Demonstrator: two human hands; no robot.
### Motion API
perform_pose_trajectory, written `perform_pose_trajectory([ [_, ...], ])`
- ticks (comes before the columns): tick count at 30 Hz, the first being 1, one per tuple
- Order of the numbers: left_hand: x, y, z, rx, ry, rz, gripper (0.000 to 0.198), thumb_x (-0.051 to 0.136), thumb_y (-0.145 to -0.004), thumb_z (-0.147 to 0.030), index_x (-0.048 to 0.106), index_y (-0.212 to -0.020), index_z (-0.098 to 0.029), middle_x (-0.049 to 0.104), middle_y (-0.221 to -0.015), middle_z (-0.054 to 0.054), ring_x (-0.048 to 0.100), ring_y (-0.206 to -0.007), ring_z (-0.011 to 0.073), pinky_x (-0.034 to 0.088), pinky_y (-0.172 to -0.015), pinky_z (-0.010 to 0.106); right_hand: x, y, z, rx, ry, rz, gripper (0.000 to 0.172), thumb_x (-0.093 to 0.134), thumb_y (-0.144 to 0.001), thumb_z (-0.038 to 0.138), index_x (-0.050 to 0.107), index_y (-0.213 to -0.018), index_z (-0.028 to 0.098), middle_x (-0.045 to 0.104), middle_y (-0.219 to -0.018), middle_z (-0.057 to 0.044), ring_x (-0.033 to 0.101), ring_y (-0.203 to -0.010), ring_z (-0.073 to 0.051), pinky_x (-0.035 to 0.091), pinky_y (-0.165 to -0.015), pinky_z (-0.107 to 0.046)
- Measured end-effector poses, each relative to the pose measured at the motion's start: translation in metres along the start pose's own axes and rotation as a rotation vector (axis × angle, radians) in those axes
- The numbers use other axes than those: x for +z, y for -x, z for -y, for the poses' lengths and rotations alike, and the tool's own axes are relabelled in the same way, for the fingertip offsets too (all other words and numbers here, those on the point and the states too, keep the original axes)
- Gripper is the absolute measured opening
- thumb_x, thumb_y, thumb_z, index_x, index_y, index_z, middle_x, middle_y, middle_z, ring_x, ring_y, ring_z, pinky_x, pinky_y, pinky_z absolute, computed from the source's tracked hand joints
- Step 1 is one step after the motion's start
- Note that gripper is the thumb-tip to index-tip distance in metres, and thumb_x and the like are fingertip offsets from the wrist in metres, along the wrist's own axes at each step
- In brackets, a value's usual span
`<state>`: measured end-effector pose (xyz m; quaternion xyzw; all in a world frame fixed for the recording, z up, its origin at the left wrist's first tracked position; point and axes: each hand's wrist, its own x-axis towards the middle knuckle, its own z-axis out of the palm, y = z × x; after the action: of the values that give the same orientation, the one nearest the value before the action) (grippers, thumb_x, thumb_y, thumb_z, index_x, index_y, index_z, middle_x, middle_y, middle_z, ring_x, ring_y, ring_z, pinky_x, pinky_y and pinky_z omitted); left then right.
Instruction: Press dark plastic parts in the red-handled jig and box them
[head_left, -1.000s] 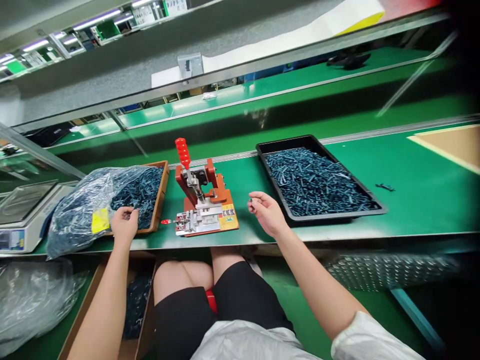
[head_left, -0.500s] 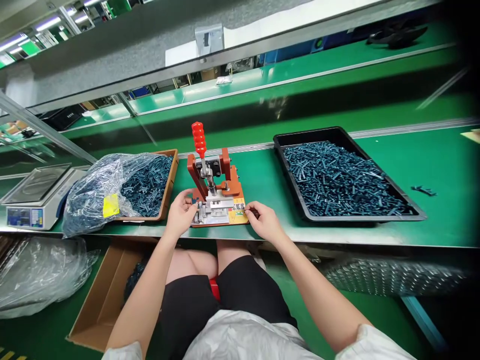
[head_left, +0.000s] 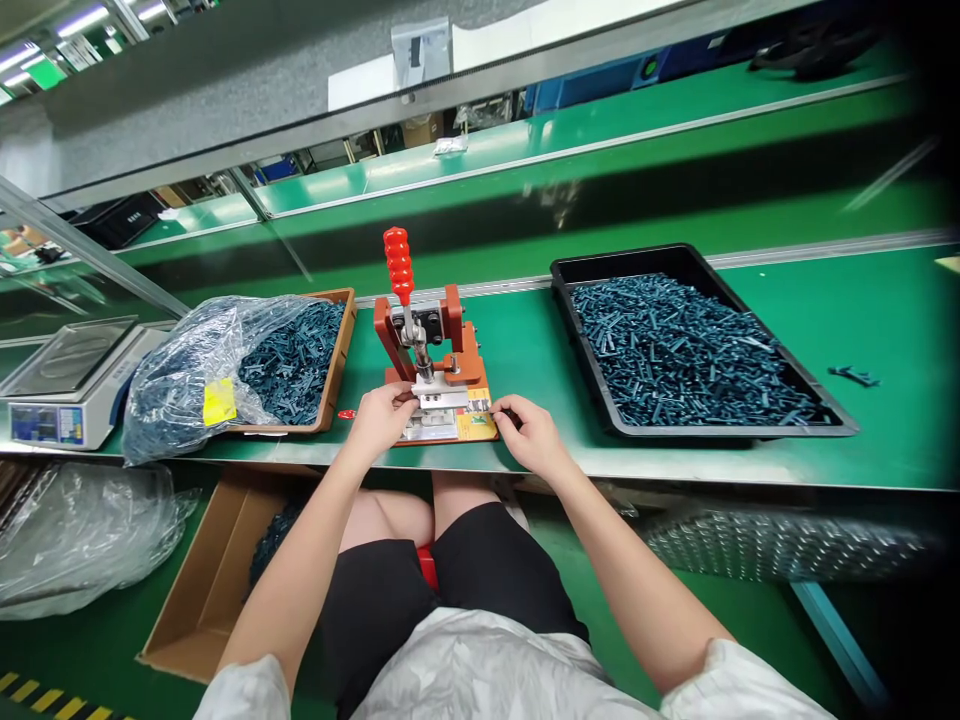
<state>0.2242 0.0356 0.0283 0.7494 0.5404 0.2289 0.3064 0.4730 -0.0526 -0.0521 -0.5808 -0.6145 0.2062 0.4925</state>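
A hand press with an upright red ribbed handle stands in front of me. At the left of its metal fixture is my left hand, thumb and fingertips pinched together against the block. Whatever is between those fingers is too small to make out. My right hand is closed at the fixture's right end, thumb and forefinger together by the yellow label. What it pinches is hidden. Beyond my left hand, a small red tip sticks out to the left.
On the right stands a black tray of small dark blue parts. A few loose parts lie beyond it. To the left are a brown tray with more parts under a plastic bag and a scale.
My left hand has moved right and slightly up, further over the fixture's left side. The red tip now shows at its left. My right hand stays at the fixture's right end.
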Motion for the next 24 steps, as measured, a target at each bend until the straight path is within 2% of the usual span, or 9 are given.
perform_pose_trajectory([
  [3, 0.003, -0.001, -0.001, 0.077, -0.147, -0.005, 0.015, 0.064, -0.083, -0.020, 0.078, -0.081, -0.020, 0.077, -0.082, 0.005, 0.070, -0.087, 0.0229, 0.055, -0.083, 0.033, 0.000, 0.000, 0.000, -0.041, -0.024, -0.017, 0.021, 0.052, -0.094, 0.027, 0.072, -0.090, 0.024, 0.075, -0.092, -0.006, 0.070, -0.084, -0.023, 0.057, -0.078, -0.037],
  [6, 0.012, -0.001, 0.003, 0.133, -0.205, -0.036, 0.013, 0.067, -0.080, -0.015, 0.076, -0.072, -0.020, 0.078, -0.092, 0.008, 0.068, -0.104, 0.0260, 0.054, -0.094, 0.037, -0.001, 0.000, 0.001, -0.060, -0.050, -0.031, 0.023, 0.052, -0.096, 0.027, 0.075, -0.095, 0.024, 0.076, -0.098, -0.007, 0.071, -0.090, -0.024, 0.058, -0.085, -0.040],
  [12, 0.025, -0.001, 0.012, 0.063, -0.164, -0.106, 0.013, 0.066, -0.081, -0.015, 0.078, -0.084, -0.019, 0.076, -0.114, 0.009, 0.066, -0.115, 0.0275, 0.050, -0.104, 0.043, 0.002, 0.003, -0.005, -0.015, -0.049, -0.022, 0.027, 0.051, -0.097, 0.029, 0.076, -0.106, 0.025, 0.077, -0.103, -0.008, 0.073, -0.093, -0.024, 0.060, -0.087, -0.041],
  [15, 0.024, 0.001, 0.009, 0.095, -0.206, -0.052, 0.013, 0.066, -0.082, -0.018, 0.078, -0.081, -0.021, 0.076, -0.111, 0.008, 0.065, -0.114, 0.0280, 0.048, -0.105, 0.044, 0.004, 0.003, -0.009, 0.049, -0.043, -0.024, 0.023, 0.056, -0.095, 0.032, 0.075, -0.105, 0.025, 0.078, -0.100, -0.006, 0.074, -0.086, -0.024, 0.061, -0.083, -0.040],
  [19, 0.022, 0.001, 0.001, 0.094, -0.307, 0.020, 0.015, 0.065, -0.082, -0.018, 0.079, -0.080, -0.022, 0.075, -0.106, 0.008, 0.063, -0.115, 0.0312, 0.047, -0.104, 0.047, 0.005, 0.002, -0.009, 0.012, -0.023, -0.044, 0.021, 0.058, -0.095, 0.034, 0.077, -0.096, 0.025, 0.078, -0.099, -0.006, 0.074, -0.089, -0.025, 0.060, -0.086, -0.041],
  [24, 0.026, 0.002, -0.002, 0.089, -0.341, -0.009, 0.015, 0.064, -0.084, -0.020, 0.078, -0.090, -0.022, 0.074, -0.108, 0.009, 0.062, -0.114, 0.0329, 0.048, -0.100, 0.046, 0.005, 0.003, -0.009, 0.072, -0.044, -0.037, 0.021, 0.061, -0.092, 0.037, 0.077, -0.098, 0.025, 0.079, -0.096, -0.007, 0.074, -0.085, -0.025, 0.061, -0.083, -0.042],
])
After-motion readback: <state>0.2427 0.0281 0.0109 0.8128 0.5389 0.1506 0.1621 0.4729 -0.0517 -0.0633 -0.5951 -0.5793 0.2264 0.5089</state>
